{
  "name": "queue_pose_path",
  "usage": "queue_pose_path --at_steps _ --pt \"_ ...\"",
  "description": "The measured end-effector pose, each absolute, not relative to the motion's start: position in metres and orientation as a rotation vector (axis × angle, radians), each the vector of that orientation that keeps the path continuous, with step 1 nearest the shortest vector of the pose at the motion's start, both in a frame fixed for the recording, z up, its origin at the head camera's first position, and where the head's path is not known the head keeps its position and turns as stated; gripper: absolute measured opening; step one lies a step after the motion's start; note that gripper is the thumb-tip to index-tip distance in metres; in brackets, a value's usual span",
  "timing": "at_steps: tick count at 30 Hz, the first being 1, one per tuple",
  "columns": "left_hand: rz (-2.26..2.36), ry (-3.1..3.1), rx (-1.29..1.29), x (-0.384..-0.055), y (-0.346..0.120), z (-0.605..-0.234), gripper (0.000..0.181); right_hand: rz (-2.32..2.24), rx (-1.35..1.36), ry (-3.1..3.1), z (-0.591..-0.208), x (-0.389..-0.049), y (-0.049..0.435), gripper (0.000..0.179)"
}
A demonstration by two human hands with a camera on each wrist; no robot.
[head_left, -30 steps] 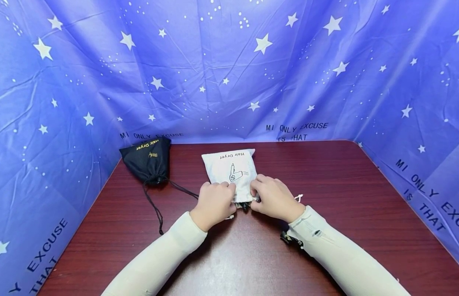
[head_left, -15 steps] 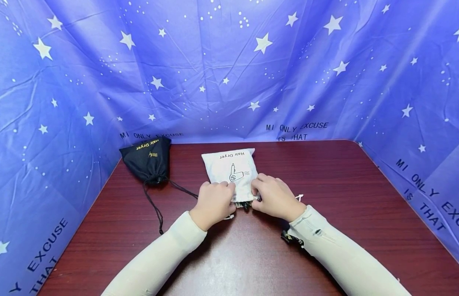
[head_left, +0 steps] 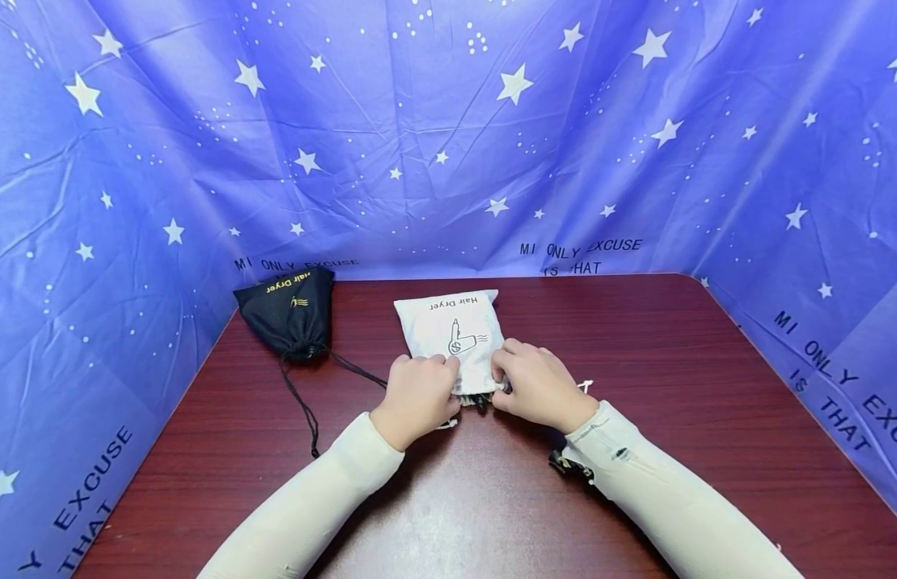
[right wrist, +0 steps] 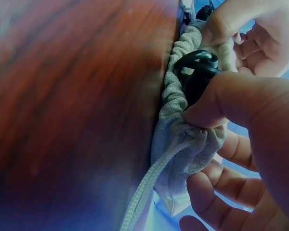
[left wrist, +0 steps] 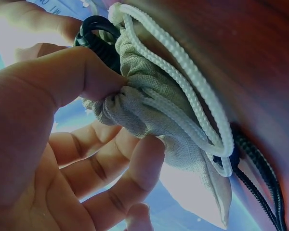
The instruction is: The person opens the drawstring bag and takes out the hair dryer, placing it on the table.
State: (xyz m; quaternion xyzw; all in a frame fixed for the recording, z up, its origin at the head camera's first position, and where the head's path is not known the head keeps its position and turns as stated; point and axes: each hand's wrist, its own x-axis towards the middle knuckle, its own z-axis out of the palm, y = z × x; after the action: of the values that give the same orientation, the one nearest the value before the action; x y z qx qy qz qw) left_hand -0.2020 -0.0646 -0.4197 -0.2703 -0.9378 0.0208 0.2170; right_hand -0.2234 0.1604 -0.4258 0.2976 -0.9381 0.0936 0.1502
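A white drawstring bag (head_left: 452,330) printed "Hair Dryer" lies flat on the table, its gathered mouth toward me. My left hand (head_left: 419,394) pinches the left side of that mouth between thumb and fingers. On the right side, my right hand (head_left: 538,388) pinches the gathered cloth the same way. Between the hands the mouth is partly spread, and a looped black cord (right wrist: 197,62) shows inside it in the right wrist view. White drawstrings (left wrist: 183,86) trail from both ends of the mouth. Whatever else is in the bag is hidden by the cloth.
A black drawstring bag (head_left: 289,314) with yellow "Hair Dryer" print lies at the table's back left, cinched. Its black strings (head_left: 304,410) run toward my left hand. A blue star-patterned curtain (head_left: 448,145) surrounds the dark red wooden table (head_left: 636,338).
Over the last second my right hand has shifted very slightly to the right, still pinching the bag's mouth. The left hand and the black bag look unmoved.
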Motion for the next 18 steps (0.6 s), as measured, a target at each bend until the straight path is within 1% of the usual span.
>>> queue_pose_path --at_steps 18 --pt "0.087 -2.611 -0.746 -0.2038 -0.0653 -0.4224 0.028 0.263 0.857 -2.695 -0.4267 -0.224 0.1611 0.03"
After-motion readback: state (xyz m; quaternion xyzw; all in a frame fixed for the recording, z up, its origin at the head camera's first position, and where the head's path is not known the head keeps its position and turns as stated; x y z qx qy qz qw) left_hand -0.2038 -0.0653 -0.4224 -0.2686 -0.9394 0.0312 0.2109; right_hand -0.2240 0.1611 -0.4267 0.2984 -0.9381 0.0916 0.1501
